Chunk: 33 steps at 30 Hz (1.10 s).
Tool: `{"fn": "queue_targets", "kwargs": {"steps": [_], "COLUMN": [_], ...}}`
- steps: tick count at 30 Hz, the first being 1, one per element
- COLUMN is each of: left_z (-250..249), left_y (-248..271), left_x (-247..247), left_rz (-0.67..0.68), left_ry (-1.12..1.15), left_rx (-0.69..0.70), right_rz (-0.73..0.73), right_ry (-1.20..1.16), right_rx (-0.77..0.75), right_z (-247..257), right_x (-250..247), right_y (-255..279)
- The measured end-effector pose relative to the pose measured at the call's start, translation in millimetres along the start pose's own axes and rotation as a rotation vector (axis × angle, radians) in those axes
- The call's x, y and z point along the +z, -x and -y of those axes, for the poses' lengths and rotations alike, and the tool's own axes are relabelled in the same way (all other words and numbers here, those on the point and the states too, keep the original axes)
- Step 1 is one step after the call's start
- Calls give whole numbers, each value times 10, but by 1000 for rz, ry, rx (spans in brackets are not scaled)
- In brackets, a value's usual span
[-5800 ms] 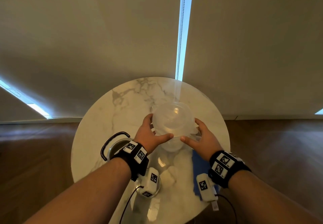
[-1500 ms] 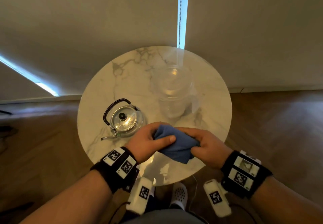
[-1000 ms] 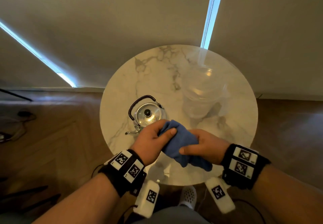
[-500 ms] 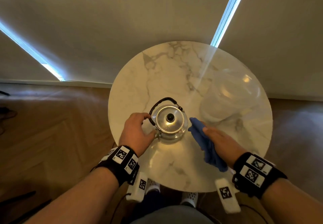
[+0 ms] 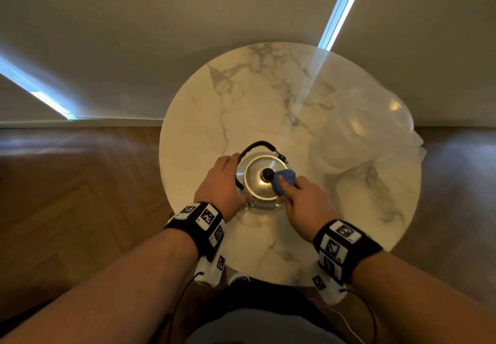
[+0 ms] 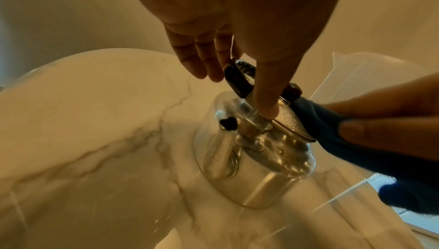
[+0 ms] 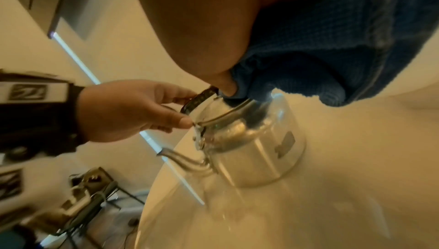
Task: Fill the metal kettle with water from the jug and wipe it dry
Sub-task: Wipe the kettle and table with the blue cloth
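The metal kettle (image 5: 259, 182) stands on the round marble table (image 5: 241, 96), lid on, spout (image 7: 180, 159) toward me. My left hand (image 5: 228, 180) is at its left side. The fingers curl over the black handle (image 6: 237, 82) and the thumb (image 6: 266, 106) presses at the lid rim. My right hand (image 5: 291, 189) grips a bunched blue cloth (image 5: 284, 178) and presses it on the lid, right of the black knob (image 5: 267, 174). Water drops show on the kettle's shoulder (image 6: 285, 140). The clear plastic jug (image 5: 362, 131) stands upright at the table's right.
Wooden floor surrounds the table, with a wall and blinds behind it. A stand with cables (image 7: 90, 193) sits on the floor to the left. Bare marble lies behind the kettle and in front of it toward me.
My right hand has moved left with the cloth, from beside the kettle onto its lid. My left hand has closed in on the handle. The jug has not moved.
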State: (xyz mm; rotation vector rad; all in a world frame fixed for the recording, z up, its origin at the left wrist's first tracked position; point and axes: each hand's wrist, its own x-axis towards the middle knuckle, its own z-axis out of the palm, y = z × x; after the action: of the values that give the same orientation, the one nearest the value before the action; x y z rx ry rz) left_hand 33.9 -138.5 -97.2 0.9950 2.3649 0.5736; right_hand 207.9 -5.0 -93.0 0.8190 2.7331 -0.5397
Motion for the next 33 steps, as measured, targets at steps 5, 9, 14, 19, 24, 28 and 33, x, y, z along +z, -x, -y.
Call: {"fn": "queue_targets", "kwargs": {"steps": [5, 9, 14, 19, 24, 28, 33], "left_z": [12, -54, -59, -64, -54, -66, -57], "left_y": [-22, -33, -15, -17, -20, -23, -25], "left_x": [16, 14, 33, 35, 40, 22, 38], "left_rz": [-19, -11, 10, 4, 18, 41, 28], "left_ry": [61, 88, 74, 75, 119, 117, 113], "left_rx": [12, -44, -72, -60, -67, -93, -105], "right_rz": [13, -4, 27, 65, 60, 79, -117], "right_ry": [59, 17, 2, 59, 43, 38, 16], "right_rx": [-47, 51, -12, 4, 65, -7, 2], "right_z": [-3, -2, 104, 95, 201, 171, 112], "right_x": [48, -127, -202, -290, -435, -452, -580], "right_y": [151, -169, -65, -108, -564, -540, -524]}}
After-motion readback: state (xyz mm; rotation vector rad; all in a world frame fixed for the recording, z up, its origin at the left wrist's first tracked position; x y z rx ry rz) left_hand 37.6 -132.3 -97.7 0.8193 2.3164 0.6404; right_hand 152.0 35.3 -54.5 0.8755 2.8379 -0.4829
